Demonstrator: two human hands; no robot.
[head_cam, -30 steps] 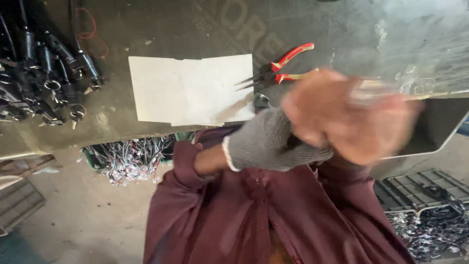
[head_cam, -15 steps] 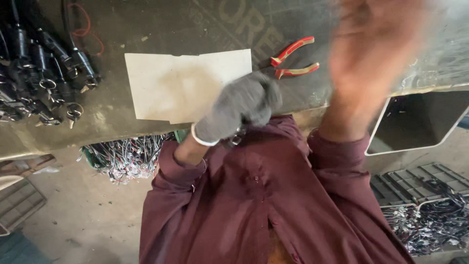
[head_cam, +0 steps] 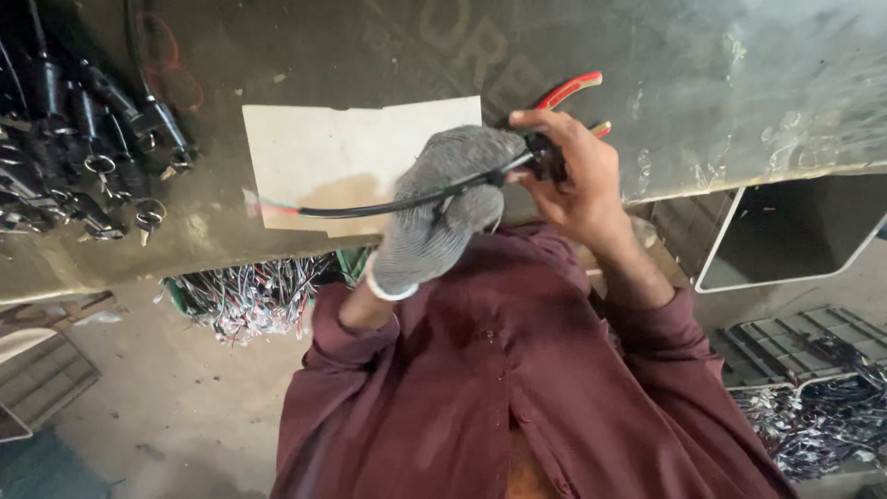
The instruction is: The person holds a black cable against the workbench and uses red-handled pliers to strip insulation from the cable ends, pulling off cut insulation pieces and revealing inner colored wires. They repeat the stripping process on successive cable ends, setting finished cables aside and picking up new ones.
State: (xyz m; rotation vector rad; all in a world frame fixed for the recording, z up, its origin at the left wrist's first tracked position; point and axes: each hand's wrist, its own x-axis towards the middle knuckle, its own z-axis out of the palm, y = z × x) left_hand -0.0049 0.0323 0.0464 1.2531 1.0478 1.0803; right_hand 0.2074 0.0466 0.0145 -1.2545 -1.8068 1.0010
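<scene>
The person in the maroon shirt [head_cam: 517,388] leans over a worn grey metal workbench [head_cam: 739,83]. The left hand [head_cam: 443,208], in a grey knitted glove, is closed in a fist around a thin black sheathed cable [head_cam: 388,203]. That cable runs out leftward across a pale rectangular sheet of cardboard [head_cam: 342,152] lying flat on the workbench, and ends over the sheet's lower left corner in short red and green wire tips. The bare right hand [head_cam: 573,180] sits just beside the gloved one, its fingers [head_cam: 545,125] curled and pinched on a small black connector [head_cam: 547,159] at the cable's other end. Behind that hand, on the workbench just right of the cardboard sheet, lie red-handled pliers [head_cam: 568,92], partly hidden. Well to the left of the cardboard sheet lies a heap of black cable assemblies with metal rings [head_cam: 78,152]. Below the workbench edge, under the cardboard sheet, a green bin of tangled thin wires [head_cam: 254,296] stands on the floor.
</scene>
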